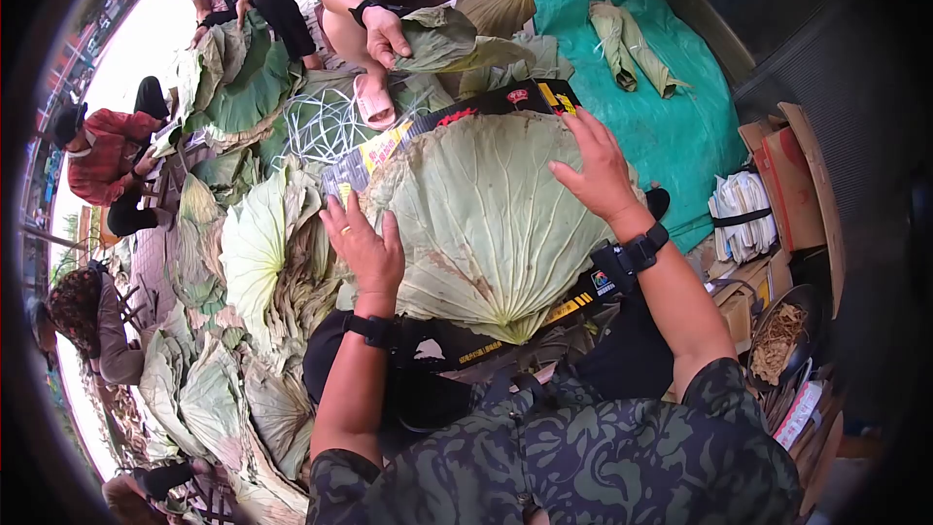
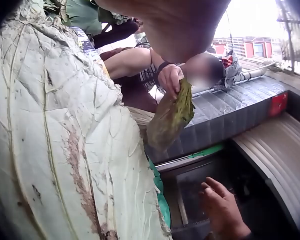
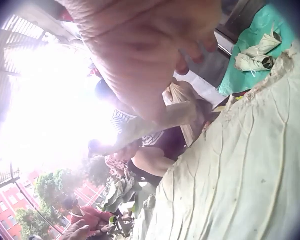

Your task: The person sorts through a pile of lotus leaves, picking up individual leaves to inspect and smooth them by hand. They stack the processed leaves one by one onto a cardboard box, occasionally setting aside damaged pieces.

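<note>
A large dried lotus leaf (image 1: 486, 224), folded into a fan shape, lies over a flat black printed cardboard (image 1: 466, 355) across my lap. Its pale ribs run together at the near point. My left hand (image 1: 369, 258) is raised at the leaf's left edge, fingers extended and a ring on one. Over the far right part of the leaf, my right hand (image 1: 598, 175) has its fingers spread. Neither hand holds anything. In the right wrist view my right palm (image 3: 145, 55) faces the camera above the ribbed leaf surface.
Opposite sits a person whose hand (image 1: 387, 37) holds another leaf. Two rolled, tied leaf bundles (image 1: 622, 49) lie on a green tarp (image 1: 680, 126). White plastic strips (image 1: 326, 131) and stacked lotus leaves (image 1: 258, 243) are at left. A bundled white stack (image 1: 743, 219) and cardboard box (image 1: 792, 180) stand right.
</note>
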The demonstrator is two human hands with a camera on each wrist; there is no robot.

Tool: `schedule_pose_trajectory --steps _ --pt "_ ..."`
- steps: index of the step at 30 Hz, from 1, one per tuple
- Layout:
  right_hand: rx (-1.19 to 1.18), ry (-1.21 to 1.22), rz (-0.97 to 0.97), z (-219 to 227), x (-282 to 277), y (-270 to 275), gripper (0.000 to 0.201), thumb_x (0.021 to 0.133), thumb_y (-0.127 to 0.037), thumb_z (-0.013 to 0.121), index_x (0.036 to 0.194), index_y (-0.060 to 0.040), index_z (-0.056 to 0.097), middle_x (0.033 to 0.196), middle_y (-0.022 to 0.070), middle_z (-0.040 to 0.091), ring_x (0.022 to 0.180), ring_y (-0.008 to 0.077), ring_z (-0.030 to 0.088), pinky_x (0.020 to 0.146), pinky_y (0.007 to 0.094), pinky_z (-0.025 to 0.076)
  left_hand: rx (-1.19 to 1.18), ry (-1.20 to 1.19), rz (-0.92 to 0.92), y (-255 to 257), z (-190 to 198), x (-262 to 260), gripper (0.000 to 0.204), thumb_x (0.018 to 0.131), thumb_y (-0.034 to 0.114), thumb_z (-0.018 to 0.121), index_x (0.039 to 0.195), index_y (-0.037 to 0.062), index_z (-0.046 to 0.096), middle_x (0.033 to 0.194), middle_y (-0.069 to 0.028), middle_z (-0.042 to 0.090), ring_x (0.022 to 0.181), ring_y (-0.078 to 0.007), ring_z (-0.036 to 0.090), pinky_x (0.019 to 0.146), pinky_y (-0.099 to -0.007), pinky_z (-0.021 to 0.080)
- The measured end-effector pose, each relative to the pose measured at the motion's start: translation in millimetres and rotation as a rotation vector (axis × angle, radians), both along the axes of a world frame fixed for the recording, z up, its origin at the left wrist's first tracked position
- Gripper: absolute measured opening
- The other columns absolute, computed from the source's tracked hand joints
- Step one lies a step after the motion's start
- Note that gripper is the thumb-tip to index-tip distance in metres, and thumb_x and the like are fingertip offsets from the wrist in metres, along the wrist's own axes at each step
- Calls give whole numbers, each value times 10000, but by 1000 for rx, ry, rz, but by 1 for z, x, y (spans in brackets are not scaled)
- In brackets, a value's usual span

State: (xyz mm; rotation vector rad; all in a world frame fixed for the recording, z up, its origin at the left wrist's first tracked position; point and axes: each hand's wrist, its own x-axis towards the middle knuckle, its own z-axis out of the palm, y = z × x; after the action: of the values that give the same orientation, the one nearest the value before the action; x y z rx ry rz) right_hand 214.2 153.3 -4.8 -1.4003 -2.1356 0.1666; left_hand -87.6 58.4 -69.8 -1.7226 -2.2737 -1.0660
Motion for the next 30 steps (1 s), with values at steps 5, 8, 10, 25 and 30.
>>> schedule_pose_trajectory --steps 5,8,10,25,30 --pt "223 -109 97 33 -84 38 691 626 -253 730 1233 -92 442 1270 165 417 1165 347 395 970 431 328 -17 -72 -107 2 -8 25 523 773 195 613 1233 28 429 1344 -241 312 1266 -438 218 1028 -484 193" --pt "348 -223 147 33 -135 69 712 600 -266 753 1220 -102 443 1272 150 418 1170 323 392 949 441 338 -29 -229 -219 7 6 43 488 756 177 628 1195 38 465 1336 -234 324 1268 -429 221 1026 -480 202" --pt "472 -338 115 29 -162 88 582 648 -289 710 1166 -108 515 1162 110 521 1109 282 458 928 416 359 -19 -248 -353 8 15 47 462 733 178 641 1146 27 500 1310 -243 344 1252 -440 243 1012 -476 232" --pt "339 471 62 88 -114 27 87 825 -109 555 887 -70 602 764 67 605 693 194 607 553 308 500 -455 -1121 -820 -1 14 47 434 855 330 557 1166 31 513 1114 -165 562 1032 -256 549 886 -345 414" --pt "-469 1601 -81 51 -107 -77 208 857 -84 520 1060 -40 525 948 74 609 789 185 619 607 330 549 -740 -2217 -882 -9 4 57 693 872 493 455 1353 43 239 1268 -158 447 1134 -276 472 946 -391 385"
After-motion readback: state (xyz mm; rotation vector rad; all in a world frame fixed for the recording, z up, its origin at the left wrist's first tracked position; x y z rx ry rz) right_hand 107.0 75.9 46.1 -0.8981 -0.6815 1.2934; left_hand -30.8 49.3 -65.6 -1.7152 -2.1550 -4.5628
